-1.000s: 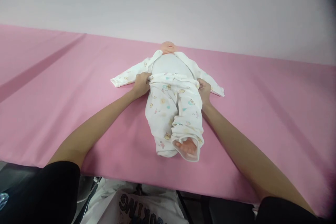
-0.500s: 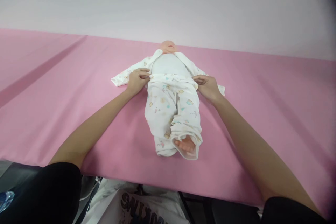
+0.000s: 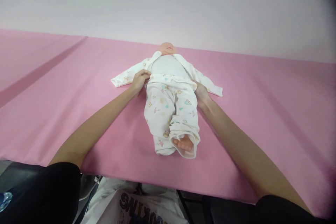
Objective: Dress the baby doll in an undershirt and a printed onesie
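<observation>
R hand [image 3: 201, 92] dropped from waistband top to doll's hip, fingers tucked under, grip unclear. L hand [image 3: 139, 79] kept pinching waistband. Pants [image 3: 170, 112] sat at waist of doll [image 3: 168, 66], mid-table [image 3: 262, 112]; near fully on.

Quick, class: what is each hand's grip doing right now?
Left hand: closed on the trousers' waistband.
Right hand: at the waistband's other side; grip hidden, cannot tell.
</observation>
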Demonstrator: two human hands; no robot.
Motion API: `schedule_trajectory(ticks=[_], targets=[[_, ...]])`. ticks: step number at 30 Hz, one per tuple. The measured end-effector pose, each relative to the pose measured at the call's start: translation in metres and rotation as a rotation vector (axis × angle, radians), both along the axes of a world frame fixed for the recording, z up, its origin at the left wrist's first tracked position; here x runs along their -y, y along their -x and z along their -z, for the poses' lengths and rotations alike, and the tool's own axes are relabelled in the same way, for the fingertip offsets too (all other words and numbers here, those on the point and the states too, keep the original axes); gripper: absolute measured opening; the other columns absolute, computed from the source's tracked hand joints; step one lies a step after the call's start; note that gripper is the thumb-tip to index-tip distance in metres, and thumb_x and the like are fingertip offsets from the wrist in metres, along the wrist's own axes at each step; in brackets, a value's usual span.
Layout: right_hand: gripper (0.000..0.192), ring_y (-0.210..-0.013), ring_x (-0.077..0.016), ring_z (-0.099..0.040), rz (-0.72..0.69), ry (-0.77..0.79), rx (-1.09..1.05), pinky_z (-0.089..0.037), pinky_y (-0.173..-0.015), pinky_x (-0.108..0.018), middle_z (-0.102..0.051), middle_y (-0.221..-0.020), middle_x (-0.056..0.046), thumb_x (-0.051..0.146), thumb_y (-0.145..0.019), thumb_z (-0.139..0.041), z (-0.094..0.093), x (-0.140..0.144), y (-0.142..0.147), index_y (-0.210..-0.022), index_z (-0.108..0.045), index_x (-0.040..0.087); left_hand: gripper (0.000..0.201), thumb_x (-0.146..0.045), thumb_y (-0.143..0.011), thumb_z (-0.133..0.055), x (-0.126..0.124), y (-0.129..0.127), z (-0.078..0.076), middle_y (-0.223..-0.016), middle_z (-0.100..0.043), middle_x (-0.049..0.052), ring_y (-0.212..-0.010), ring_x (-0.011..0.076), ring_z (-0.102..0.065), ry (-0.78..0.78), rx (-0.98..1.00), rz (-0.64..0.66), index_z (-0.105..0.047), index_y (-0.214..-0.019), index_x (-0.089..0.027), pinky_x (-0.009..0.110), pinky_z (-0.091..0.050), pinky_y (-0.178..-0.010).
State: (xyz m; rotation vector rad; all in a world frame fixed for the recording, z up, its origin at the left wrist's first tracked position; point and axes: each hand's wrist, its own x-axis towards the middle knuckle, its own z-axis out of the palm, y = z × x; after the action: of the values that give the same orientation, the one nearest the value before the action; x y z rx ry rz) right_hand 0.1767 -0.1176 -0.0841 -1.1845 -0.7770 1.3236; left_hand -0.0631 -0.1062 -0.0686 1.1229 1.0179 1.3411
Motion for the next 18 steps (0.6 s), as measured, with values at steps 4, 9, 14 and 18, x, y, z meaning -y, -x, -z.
schedule_trajectory(ticks=[4,9,14,18], targets=[[0.009,-0.058,-0.0158,-0.055,-0.065,-0.007,-0.007,-0.051,-0.057,-0.028,-0.058,-0.063,0.003,0.025,-0.07,-0.061,0.004,-0.001,-0.003,-0.076,-0.056,0.022,0.013,-0.004,-0.07,-0.049,0.001,0.001,0.0,-0.066,-0.056,-0.001,-0.062,0.0105,-0.052,-0.008,-0.023,-0.012,-0.057,-0.073,-0.015,0.023,-0.039,-0.062],[0.03,-0.066,-0.0153,-0.054,-0.19,-0.236,0.373,-0.047,-0.061,-0.027,-0.059,-0.072,0.003,0.035,-0.061,-0.079,0.003,0.006,-0.013,-0.078,-0.058,0.021,0.023,-0.003,-0.062,-0.047,-0.004,0.01,0.013,-0.073,-0.062,-0.001,-0.07,0.0128,-0.055,-0.101,-0.249,0.111,-0.056,-0.079,-0.015,0.024,-0.041,-0.065],[0.034,-0.072,-0.0177,-0.052,-0.202,-0.487,0.684,-0.045,-0.07,-0.032,-0.059,-0.078,0.001,0.042,-0.06,-0.078,0.004,0.005,-0.017,-0.076,-0.057,0.021,0.02,-0.015,-0.068,-0.055,-0.008,0.018,0.02,-0.09,-0.068,0.003,-0.085,0.0185,-0.059,-0.321,-0.574,0.253,-0.06,-0.087,-0.015,0.028,-0.043,-0.074],[0.034,-0.069,-0.0191,-0.049,-0.113,-0.628,0.76,-0.043,-0.069,-0.034,-0.054,-0.07,0.0,0.052,-0.071,-0.065,0.01,0.004,-0.012,-0.067,-0.05,0.022,0.016,-0.018,-0.072,-0.05,-0.01,0.018,0.021,-0.09,-0.069,0.004,-0.084,0.0207,-0.059,-0.441,-0.781,0.231,-0.062,-0.083,-0.016,0.03,-0.043,-0.073]])
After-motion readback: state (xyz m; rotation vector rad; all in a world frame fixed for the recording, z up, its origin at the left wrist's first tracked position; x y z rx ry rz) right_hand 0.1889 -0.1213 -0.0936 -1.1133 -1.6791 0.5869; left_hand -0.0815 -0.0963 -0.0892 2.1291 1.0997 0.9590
